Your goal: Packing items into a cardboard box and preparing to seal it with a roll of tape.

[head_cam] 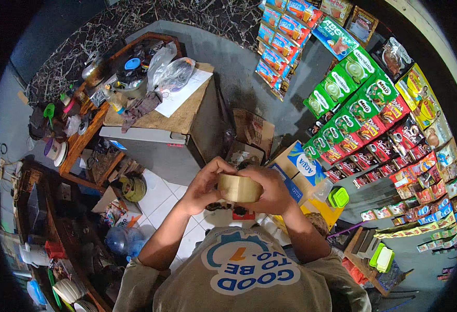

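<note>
A wide roll of yellowish packing tape (239,188) is held up in front of my chest, its outer face towards me. My left hand (205,189) grips one side of the roll, thumb on its near edge and fingers bent over the top. On the other side my right hand (273,189) holds it, with the fingers wrapped round the back and partly hidden. I cannot tell where the loose end of the tape lies.
A small refrigerator (154,150) stands ahead on the left, with plastic bags (175,72) and a cloth (142,109) on top. Strips of drink sachets (353,113) hang at the right. A gas cylinder (133,188) and a water jug (125,240) stand on the tiled floor (156,195).
</note>
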Motion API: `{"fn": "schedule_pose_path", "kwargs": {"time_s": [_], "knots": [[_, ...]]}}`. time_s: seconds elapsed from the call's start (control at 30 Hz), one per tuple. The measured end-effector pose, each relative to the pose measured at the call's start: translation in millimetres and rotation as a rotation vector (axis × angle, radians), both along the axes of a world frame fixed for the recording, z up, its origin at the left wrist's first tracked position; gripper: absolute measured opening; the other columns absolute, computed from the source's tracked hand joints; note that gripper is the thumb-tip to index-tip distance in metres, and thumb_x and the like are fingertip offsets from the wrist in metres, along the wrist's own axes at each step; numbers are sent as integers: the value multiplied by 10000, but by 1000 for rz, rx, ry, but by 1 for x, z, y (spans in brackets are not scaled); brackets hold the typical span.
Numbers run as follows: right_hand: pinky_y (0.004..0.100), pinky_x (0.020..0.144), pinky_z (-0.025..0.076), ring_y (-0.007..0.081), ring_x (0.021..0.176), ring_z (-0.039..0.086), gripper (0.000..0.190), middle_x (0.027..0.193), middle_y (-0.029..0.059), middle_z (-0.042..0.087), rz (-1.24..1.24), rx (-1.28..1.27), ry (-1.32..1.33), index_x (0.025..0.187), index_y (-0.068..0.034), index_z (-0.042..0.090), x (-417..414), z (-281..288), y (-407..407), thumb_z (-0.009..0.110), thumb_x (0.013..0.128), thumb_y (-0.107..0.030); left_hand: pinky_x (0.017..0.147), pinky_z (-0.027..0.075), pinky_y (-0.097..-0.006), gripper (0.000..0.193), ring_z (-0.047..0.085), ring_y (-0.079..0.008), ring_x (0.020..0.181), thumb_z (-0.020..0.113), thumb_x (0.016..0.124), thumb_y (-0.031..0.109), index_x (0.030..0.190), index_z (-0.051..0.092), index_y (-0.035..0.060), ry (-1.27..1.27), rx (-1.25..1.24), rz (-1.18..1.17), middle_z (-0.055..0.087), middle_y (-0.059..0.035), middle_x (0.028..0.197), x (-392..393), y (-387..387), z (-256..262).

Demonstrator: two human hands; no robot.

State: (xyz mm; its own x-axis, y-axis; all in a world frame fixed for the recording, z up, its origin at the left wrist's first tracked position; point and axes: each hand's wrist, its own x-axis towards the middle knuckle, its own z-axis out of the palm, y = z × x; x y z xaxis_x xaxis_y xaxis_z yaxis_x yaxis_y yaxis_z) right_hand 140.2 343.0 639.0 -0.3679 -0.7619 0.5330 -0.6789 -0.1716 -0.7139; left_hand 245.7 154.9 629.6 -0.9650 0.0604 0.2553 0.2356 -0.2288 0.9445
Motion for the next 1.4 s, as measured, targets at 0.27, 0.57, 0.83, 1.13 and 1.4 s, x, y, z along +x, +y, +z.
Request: {"fn": "schedule_pose_path", "kwargs": {"time_s": [0.27, 0.57, 0.83, 1.13, 1.4], "knots": [[384, 733, 515, 335, 864, 665, 522, 969, 147, 662, 11, 55, 47, 1082, -27, 606, -2, 2, 1, 835, 658, -229, 921, 400, -321, 445, 536, -155, 1064, 660, 750, -15, 1163, 505, 42, -72, -73, -5, 551, -48, 1108, 3, -1, 3], [378, 723, 513, 345, 855, 662, 542, 951, 149, 663, -9, 51, 70, 1069, -20, 616, -3, -5, -3, 848, 625, -228, 888, 413, -289, 502, 514, -144, 1069, 630, 702, -83, 1157, 474, 65, -91, -10, 1, 525, -40, 1097, 3, 0, -10], [396, 729, 512, 322, 848, 662, 468, 917, 123, 659, 45, 90, -5, 1044, -52, 613, -5, -3, -1, 829, 667, -224, 896, 422, -288, 524, 520, -147, 1079, 612, 684, -116, 1160, 466, 47, -86, 20, -8, 527, -48, 1100, 3, 3, -13], [356, 710, 512, 290, 831, 675, 538, 944, 146, 672, 22, 64, 14, 1045, -21, 621, -8, 2, 1, 866, 610, -222, 882, 479, -356, 499, 578, -209, 1042, 660, 717, -75, 1180, 490, 0, -32, -49, 119, 563, -105, 1127, 8, 3, -15], [330, 681, 506, 242, 787, 674, 482, 867, 112, 671, 145, 100, -197, 979, -27, 636, -11, 14, -1, 877, 628, -251, 740, 544, -385, 609, 661, -321, 879, 905, 621, 274, 1097, 617, 27, 521, -696, 351, 639, -190, 991, 4, 1, -10]]}}
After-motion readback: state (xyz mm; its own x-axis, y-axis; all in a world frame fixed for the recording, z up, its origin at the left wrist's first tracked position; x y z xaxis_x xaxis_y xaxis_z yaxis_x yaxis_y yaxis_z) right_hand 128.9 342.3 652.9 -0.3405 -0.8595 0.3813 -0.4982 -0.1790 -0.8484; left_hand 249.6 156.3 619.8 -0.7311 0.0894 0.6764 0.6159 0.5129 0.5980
